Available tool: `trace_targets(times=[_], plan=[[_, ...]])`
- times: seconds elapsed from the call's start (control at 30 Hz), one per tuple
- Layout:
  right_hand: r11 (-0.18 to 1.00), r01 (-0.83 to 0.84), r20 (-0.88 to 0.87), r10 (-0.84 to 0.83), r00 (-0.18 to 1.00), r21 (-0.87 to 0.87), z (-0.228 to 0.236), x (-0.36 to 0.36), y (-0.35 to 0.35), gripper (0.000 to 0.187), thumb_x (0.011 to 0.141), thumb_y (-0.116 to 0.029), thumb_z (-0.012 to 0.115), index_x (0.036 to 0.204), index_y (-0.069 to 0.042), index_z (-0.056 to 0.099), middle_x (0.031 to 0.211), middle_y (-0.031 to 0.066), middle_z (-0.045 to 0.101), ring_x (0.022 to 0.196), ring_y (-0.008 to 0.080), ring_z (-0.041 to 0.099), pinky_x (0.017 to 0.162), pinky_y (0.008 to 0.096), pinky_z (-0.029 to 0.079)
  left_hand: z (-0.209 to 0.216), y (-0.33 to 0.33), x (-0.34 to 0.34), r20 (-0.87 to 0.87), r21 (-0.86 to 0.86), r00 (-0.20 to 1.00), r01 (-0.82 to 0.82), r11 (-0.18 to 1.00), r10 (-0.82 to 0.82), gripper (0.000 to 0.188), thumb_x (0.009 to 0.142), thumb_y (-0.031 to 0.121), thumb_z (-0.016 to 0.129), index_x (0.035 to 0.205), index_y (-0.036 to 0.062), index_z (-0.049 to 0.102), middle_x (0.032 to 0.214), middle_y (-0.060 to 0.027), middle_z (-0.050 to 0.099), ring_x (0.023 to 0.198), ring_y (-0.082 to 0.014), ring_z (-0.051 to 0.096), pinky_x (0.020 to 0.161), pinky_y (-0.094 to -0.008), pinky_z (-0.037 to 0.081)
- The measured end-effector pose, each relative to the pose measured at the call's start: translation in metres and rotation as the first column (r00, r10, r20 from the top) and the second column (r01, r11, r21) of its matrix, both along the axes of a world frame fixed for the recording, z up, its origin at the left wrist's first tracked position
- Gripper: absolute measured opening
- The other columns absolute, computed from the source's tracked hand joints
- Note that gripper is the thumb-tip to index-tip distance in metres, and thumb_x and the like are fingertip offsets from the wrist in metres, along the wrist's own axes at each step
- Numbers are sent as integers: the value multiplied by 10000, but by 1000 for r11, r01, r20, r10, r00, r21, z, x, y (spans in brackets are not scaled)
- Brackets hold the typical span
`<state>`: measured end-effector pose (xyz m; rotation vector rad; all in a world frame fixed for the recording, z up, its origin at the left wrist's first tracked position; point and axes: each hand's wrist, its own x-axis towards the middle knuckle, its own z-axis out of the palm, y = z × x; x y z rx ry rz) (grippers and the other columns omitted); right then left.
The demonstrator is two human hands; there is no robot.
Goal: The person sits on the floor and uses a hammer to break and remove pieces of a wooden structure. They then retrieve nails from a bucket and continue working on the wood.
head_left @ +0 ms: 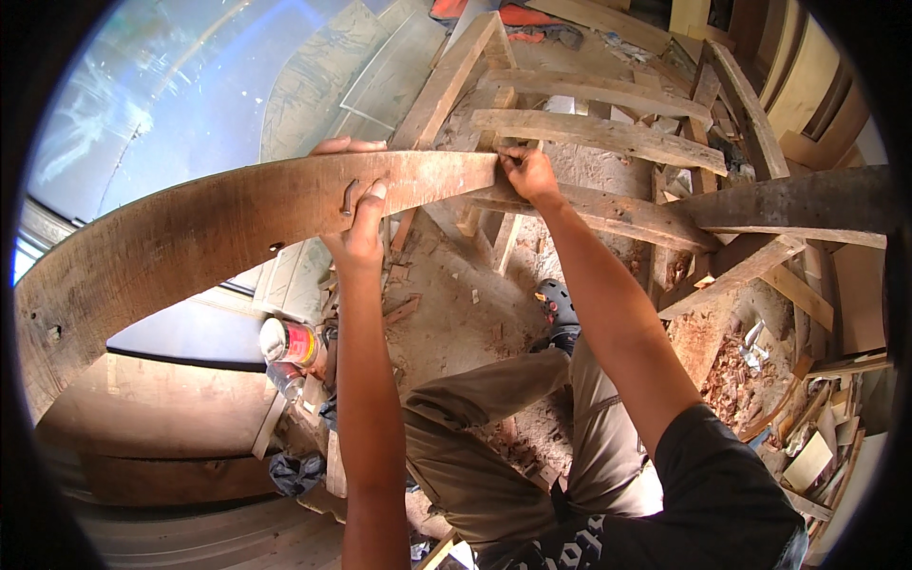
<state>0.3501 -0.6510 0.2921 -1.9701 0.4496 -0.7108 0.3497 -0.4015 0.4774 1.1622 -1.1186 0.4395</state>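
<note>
A long wooden plank [190,214] stretches from the far left edge to the middle, looking curved in this wide picture. My left hand [361,228] grips it near its right end, thumb on the facing side and fingers over the top edge. Beside that thumb a bent nail [348,198] sticks out of the wood. My right hand [530,176] is closed in a pinch at the plank's right end, against the corner. Whatever its fingertips hold is too small or hidden to make out.
Wooden frames with cross slats [598,138] stand ahead and to the right. Sheets of glass [389,71] lean at the upper left. A tin with a red and yellow label [293,342] stands lower left. Wood scraps and shavings [731,366] litter the floor at right.
</note>
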Motion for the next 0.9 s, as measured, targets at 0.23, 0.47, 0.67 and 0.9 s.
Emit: trace_targets(times=[0.23, 0.47, 0.67, 0.9], plan=[[1000, 20, 77, -21, 997, 18, -6, 4, -7, 228, 917, -167, 693, 1106, -42, 723, 1018, 160, 738, 907, 229, 704, 854, 349, 532, -1, -1, 5, 60, 33, 998, -36, 999, 34, 566, 701, 1, 505, 1251, -95, 410, 1047, -216, 618, 1010, -326, 641, 974, -498, 522], [994, 41, 116, -53, 992, 106, -18, 20, -21, 183, 928, -144, 673, 1042, -2, 692, 964, 146, 743, 813, 200, 691, 789, 350, 538, 6, -7, 3, -11, -2, 1000, 4, 1000, -4, 499, 673, -9, 547, 1166, -63, 495, 1055, -157, 647, 992, -234, 608, 964, -361, 444], [984, 112, 154, -133, 979, 139, -18, 25, -18, 183, 890, -90, 615, 1031, 22, 651, 915, 179, 738, 852, 277, 723, 790, 370, 550, 12, -13, 9, -94, -17, 996, -9, 1000, 7, 473, 694, -7, 557, 1161, -78, 533, 1041, -139, 647, 956, -225, 603, 954, -345, 444], [961, 263, 22, -262, 965, -86, -12, 29, -9, 190, 871, -91, 595, 1020, 17, 642, 927, 176, 740, 926, 308, 721, 822, 389, 551, 20, -19, 24, -72, -2, 996, -52, 999, 51, 496, 716, -31, 580, 1208, -85, 538, 1043, -138, 634, 954, -198, 604, 898, -316, 473]])
